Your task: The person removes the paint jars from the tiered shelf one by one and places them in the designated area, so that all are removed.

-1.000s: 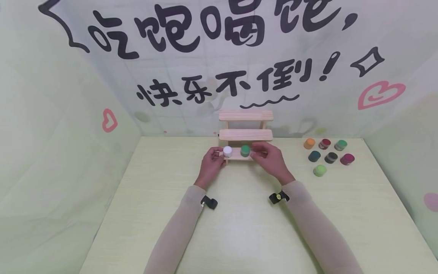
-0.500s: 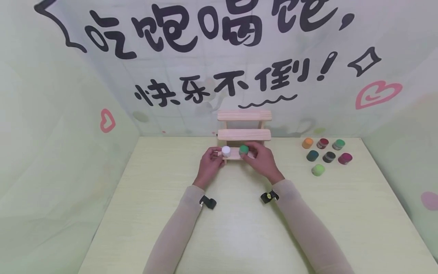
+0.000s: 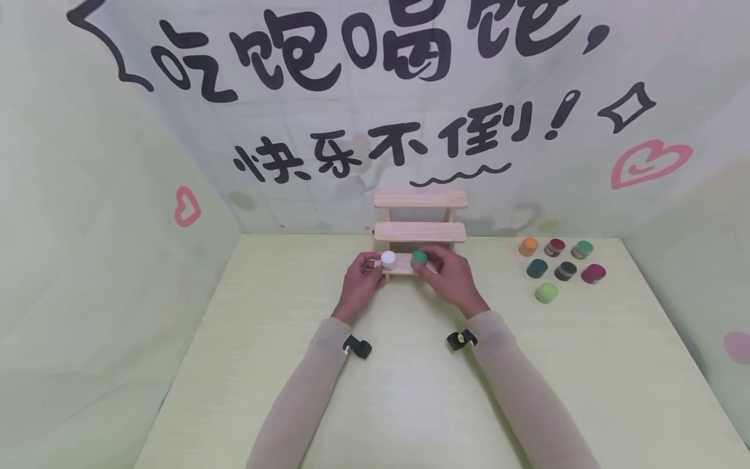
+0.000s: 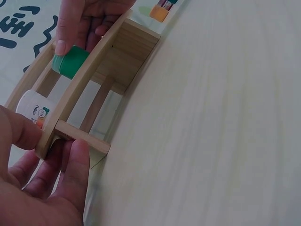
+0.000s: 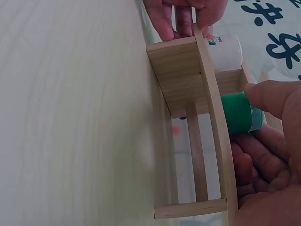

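Note:
A small wooden three-tier stand (image 3: pixel 420 231) stands against the back wall. On its lowest step sit a white paint jar (image 3: pixel 388 260) at the left and a green paint jar (image 3: pixel 418 258) right of it. My left hand (image 3: pixel 360 283) grips the left end of that step, fingers (image 4: pixel 77 157) at the side support and beside the white jar. My right hand (image 3: pixel 452 277) pinches the green jar between thumb and fingers, the thumb (image 5: pixel 265 94) on its side. Both jars stand upright on the board, with a gap between them.
Several more paint jars are grouped on the table (image 3: pixel 398 391) at the back right, among them an orange jar (image 3: pixel 528 247), a black jar (image 3: pixel 566 271) and a light green jar (image 3: pixel 547 293). A lettered cloth (image 3: pixel 328 208) hangs behind the stand.
My right hand has moved left from beside the green jar and taken hold of it. The left hand and the white jar have stayed in place.

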Action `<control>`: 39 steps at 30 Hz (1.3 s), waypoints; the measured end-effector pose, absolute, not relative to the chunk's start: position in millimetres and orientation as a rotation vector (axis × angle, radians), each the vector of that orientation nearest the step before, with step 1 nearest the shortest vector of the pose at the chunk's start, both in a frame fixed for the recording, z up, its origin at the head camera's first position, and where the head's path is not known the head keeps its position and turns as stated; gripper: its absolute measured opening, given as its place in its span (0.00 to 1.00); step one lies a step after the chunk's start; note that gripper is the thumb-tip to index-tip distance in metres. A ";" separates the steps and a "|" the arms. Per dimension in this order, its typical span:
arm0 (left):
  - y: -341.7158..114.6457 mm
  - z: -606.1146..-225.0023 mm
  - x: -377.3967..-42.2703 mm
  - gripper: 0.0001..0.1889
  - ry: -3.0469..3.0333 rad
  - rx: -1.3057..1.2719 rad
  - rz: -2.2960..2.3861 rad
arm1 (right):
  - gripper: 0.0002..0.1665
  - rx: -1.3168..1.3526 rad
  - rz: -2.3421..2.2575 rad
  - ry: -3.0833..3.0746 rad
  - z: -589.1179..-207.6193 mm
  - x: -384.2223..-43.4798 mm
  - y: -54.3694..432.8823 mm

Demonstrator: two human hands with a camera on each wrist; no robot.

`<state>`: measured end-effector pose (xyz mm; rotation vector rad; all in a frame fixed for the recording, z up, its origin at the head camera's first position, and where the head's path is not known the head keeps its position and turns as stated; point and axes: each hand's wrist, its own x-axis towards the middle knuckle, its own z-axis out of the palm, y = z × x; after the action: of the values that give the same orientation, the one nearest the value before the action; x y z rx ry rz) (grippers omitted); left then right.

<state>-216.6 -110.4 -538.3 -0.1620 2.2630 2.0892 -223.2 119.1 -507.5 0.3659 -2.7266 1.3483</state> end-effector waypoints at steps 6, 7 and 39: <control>-110.1 -539.0 -216.5 0.14 2.270 -0.149 2.089 | 0.26 0.356 1.404 -2.702 -507.9 -221.8 124.9; -110.3 -539.3 -216.6 0.14 2.271 -0.145 2.091 | 0.26 0.357 1.419 -2.692 -507.7 -222.0 125.6; -109.6 -538.1 -214.9 0.14 2.253 -0.150 2.103 | 0.28 0.380 1.542 -2.592 -504.2 -214.3 168.6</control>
<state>-214.9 -109.6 -538.1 -0.1496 2.2531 2.1026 -214.3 168.6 -504.2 0.3799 -2.5919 1.5424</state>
